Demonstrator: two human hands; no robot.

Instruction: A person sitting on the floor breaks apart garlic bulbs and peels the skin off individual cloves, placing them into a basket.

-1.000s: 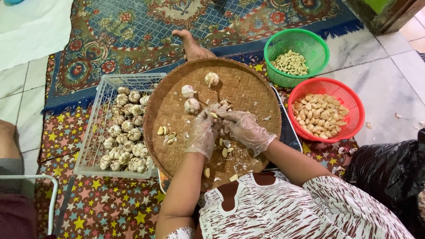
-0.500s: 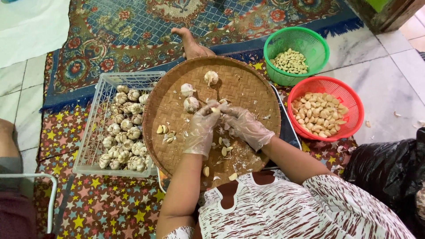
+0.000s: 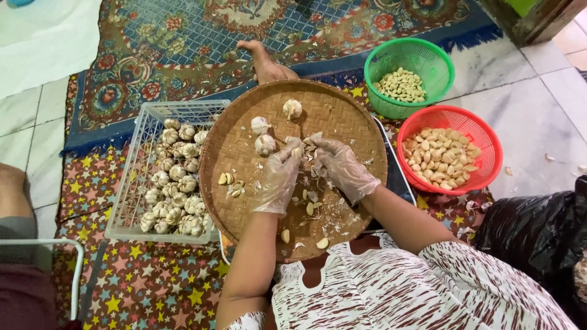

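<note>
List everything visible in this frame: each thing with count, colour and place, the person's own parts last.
woven tray: one, brown, centre, on the lap
garlic bulbs on tray: three, white, upper part
loose cloves: several, pale, scattered with bits of skin on the tray
wire crate: one, white, left of the tray, holds many bulbs
green basket: one, upper right, small pale cloves inside
red basket: one, right, larger cloves inside
rug: patterned, blue and red, top
star mat: multicoloured, lower left
black bag: one, lower right
foot: bare, beyond the tray
left hand: clear glove, working garlic
right hand: clear glove, working garlic
</note>
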